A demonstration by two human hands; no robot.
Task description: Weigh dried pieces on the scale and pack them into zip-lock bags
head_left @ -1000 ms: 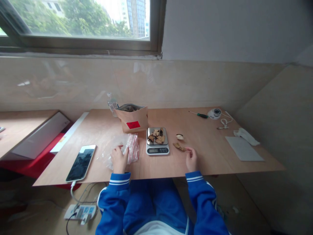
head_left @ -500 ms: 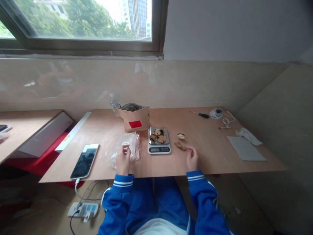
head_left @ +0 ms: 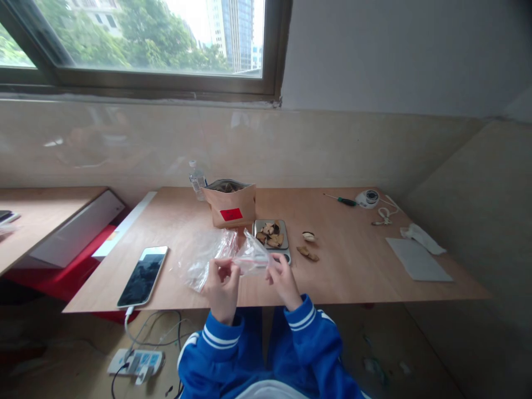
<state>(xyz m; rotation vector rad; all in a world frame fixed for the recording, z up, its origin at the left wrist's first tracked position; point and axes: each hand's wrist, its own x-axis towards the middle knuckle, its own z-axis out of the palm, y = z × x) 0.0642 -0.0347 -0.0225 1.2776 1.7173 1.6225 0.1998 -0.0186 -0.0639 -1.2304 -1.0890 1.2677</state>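
1. Head view, change: since half a second ago, the right hand (head_left: 285, 280) has left the brown slice (head_left: 307, 254) and come inward to meet the left hand (head_left: 222, 285); a clear bag (head_left: 252, 257) is now raised between them, in front of the scale (head_left: 285, 230).
2. Head view, grip: the left grip is pinched, thumb against fingers, on the bag's left end; the right grip is pinched on its right side.
3. Head view, bag: it is held just off the pile of clear bags (head_left: 203, 257), covering part of the scale's front. Its reddish strip runs roughly left to right between the hands, while a loose corner points up and away toward the window wall. Crumpling hides which way its long axis lies.
4. Head view, surface: the wooden desk (head_left: 353, 277) carries the scale with dried pieces (head_left: 274, 240) on its plate, and the brown slice and a pale, dark-edged piece (head_left: 308, 236) to its right. Behind stands an open paper pouch (head_left: 233, 199) with a red label, beside a bottle (head_left: 197, 180). A phone (head_left: 143, 277) lies at left; a screwdriver (head_left: 346, 201), round white camera (head_left: 368, 198) and pale sheet (head_left: 418, 260) lie at right.
5. Head view, room: a window (head_left: 166, 44) shows trees and buildings above the tiled wall (head_left: 374, 144); a power strip (head_left: 137, 361) lies below the desk.
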